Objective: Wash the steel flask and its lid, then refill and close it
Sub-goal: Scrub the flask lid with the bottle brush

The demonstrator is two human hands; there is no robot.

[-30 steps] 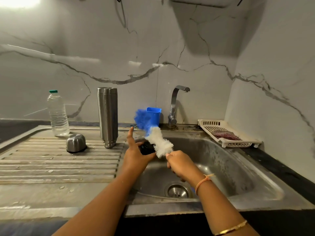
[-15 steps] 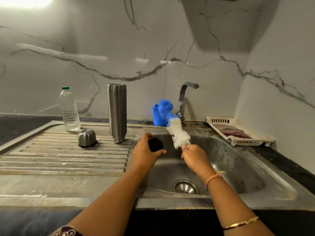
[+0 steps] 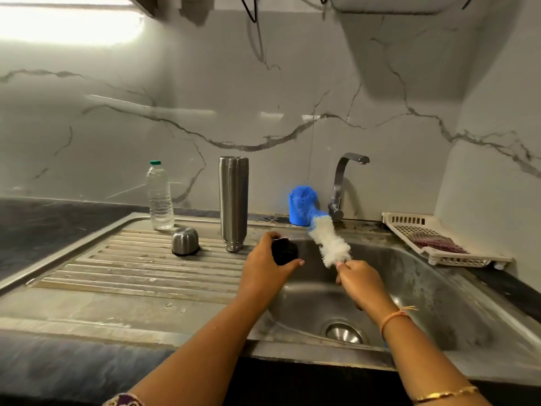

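Drainboard (image 3: pixel 117 273) front: open ribbed steel, room to pass.
Drainboard back: water bottle (image 3: pixel 159 197), steel cap (image 3: pixel 185 241) and upturned steel flask (image 3: pixel 233 200) stand near together.
Basin (image 3: pixel 439 303): left hand (image 3: pixel 265 271) with black lid (image 3: pixel 285 253) and right hand (image 3: pixel 360 279) with bottle brush (image 3: pixel 330 244) fill the middle.
Back rim: blue cup (image 3: pixel 293 216) and tap (image 3: pixel 339 177) block it.

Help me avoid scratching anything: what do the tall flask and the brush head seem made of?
The flask looks like stainless steel, brushed: grey satin sheen, soft streaked reflections. The brush head seems fluffy white and blue fibres, probably synthetic: ragged, fuzzy outline.
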